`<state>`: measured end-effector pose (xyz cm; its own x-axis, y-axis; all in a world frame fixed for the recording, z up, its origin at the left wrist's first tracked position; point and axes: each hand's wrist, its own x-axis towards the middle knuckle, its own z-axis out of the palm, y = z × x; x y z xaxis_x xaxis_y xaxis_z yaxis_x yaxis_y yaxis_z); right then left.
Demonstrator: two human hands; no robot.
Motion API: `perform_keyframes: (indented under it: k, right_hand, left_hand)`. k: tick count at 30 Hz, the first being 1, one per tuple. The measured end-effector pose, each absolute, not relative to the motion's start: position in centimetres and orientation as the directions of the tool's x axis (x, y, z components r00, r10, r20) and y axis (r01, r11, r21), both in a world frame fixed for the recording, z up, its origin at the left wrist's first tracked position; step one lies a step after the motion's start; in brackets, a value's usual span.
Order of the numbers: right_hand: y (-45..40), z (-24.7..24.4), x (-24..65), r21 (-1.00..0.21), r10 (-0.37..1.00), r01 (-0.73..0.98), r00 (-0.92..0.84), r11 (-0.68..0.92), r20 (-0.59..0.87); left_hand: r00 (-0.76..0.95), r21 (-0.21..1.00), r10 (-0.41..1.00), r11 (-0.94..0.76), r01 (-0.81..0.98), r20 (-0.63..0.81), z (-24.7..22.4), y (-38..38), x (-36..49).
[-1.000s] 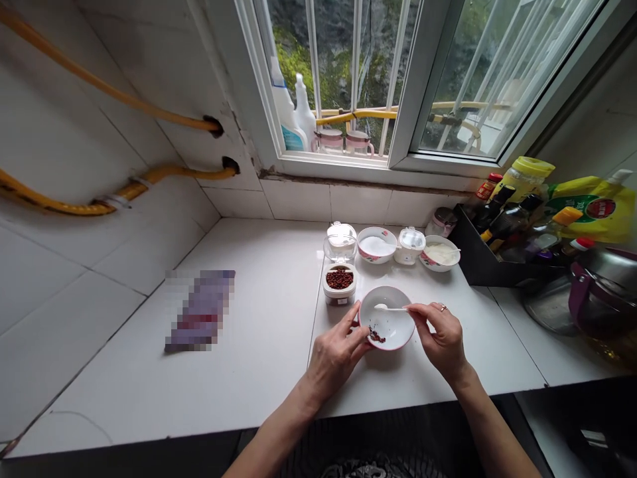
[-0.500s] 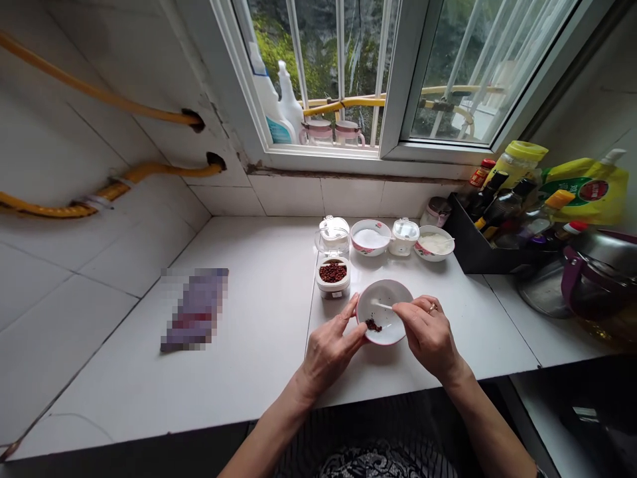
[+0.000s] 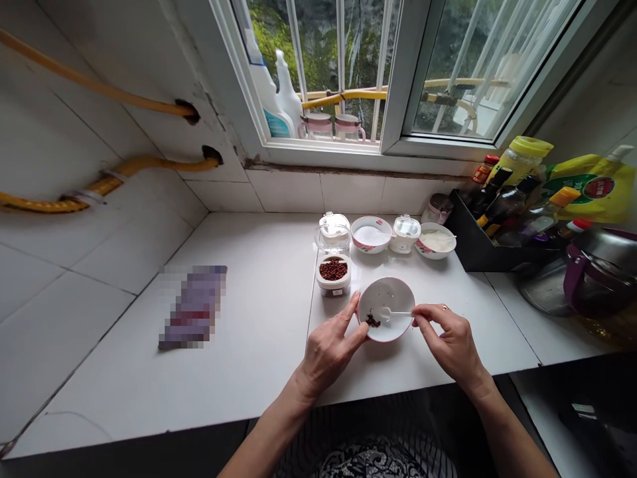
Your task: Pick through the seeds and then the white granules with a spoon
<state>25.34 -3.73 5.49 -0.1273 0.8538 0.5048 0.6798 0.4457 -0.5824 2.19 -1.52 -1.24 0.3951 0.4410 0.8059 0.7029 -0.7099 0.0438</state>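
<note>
Head view showed a white counter (image 3: pixel 249 332), window (image 3: pixel 407 73) at one o'clock, yellow hoses (image 3: pixel 154 162) at ten; left hand (image 3: pixel 331 346) held a bowl (image 3: pixel 393 291), right hand (image 3: pixel 452 340) pinched a spoon (image 3: pixel 399 313).

The left hand (image 3: pixel 332 346) steadies a bowl (image 3: pixel 393 292) by its rim; the right hand (image 3: pixel 452 340) pinches a spoon (image 3: pixel 399 314), its tip in the bowl near dark bits (image 3: pixel 373 321). An open jar (image 3: pixel 333 287) stands beyond the left hand.

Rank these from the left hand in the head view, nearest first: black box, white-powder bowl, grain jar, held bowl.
1. Held bowl, touching the left hand.
2. Grain jar, just beyond the hand.
3. White-powder bowl, farther back, rightward.
4. Black box, far right.
</note>
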Motion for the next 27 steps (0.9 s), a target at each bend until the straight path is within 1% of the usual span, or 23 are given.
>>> perform_keyframes:
  k: [3,6,8,10,13,16,18,20,23,27]
  right_hand:
    - [-3.7,5.5,25.6,-0.707,0.945,0.658,-0.023,0.259,0.325]
    - [-3.5,4.9,25.5,-0.786,0.980,0.606,0.053,0.119,0.190]
    - [-3.4,4.1,25.1,-0.847,0.989,0.529,0.088,0.055,0.119]
    - [-3.4,3.1,24.4,-0.907,0.991,0.420,0.122,0.000,0.057]
    - [-3.6,1.6,23.0,-0.982,0.982,0.170,0.180,-0.082,-0.051]
    - [-3.9,0.8,21.9,-0.985,0.962,-0.069,0.215,-0.157,-0.169]
    - [-4.0,0.7,21.5,-0.967,0.950,-0.180,0.223,-0.178,-0.217]
    - [-4.0,0.9,21.4,-0.954,0.946,-0.242,0.225,-0.176,-0.232]
    - [-4.0,1.4,21.6,-0.954,0.951,-0.260,0.227,-0.148,-0.210]
    - [-3.8,2.1,22.2,-0.968,0.959,-0.221,0.230,-0.116,-0.167]
  left_hand:
    - [0.415,0.005,0.413,-0.714,0.700,0.811,-1.1,-1.6,2.3]
    - [0.440,-0.043,0.374,-0.721,0.692,0.816,-0.6,-1.7,2.4]
    - [0.461,-0.079,0.355,-0.717,0.692,0.813,-0.4,-1.8,2.5]
    - [0.482,-0.113,0.339,-0.713,0.692,0.808,-0.2,-1.8,2.6]
    - [0.497,-0.140,0.322,-0.713,0.687,0.806,-0.1,-1.9,2.6]
    - [0.499,-0.137,0.325,-0.715,0.686,0.804,-0.3,-1.9,2.5]
    - [0.499,-0.126,0.332,-0.720,0.682,0.801,-0.5,-2.0,2.4]
    - [0.486,-0.095,0.352,-0.726,0.681,0.800,-0.7,-1.9,2.4]
    - [0.421,-0.003,0.409,-0.715,0.699,0.810,-1.0,-1.7,2.4]
    - [0.337,0.127,0.487,-0.698,0.705,0.806,-1.2,-1.3,2.4]
